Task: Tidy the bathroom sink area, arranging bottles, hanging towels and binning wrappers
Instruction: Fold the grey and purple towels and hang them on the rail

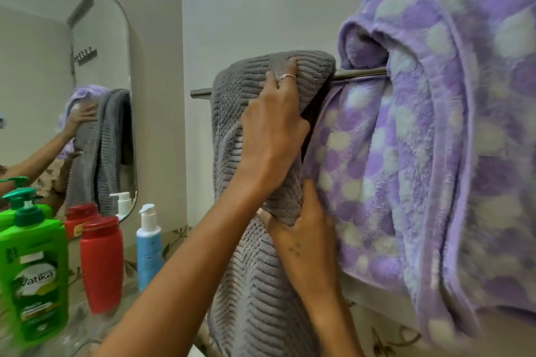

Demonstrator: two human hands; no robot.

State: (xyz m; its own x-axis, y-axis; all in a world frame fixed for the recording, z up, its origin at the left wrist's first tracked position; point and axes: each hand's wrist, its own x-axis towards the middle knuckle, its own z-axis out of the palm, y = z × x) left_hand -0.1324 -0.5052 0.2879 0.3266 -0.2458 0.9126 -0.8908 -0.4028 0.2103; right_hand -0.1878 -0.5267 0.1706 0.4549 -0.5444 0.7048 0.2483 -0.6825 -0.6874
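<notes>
A grey ribbed towel hangs over the left part of a metal towel rail on the white wall. My left hand grips its top fold at the rail, a ring on one finger. My right hand pinches the towel's right edge lower down. A purple towel with pale dots is draped over the rail directly to the right, bunched at the top. On the counter at the left stand a green pump bottle, a red bottle and a blue pump bottle.
A rounded mirror on the left wall reflects the towels, my arm and the bottles. The counter surface has a leaf pattern. The rail's bare left end sticks out beyond the grey towel.
</notes>
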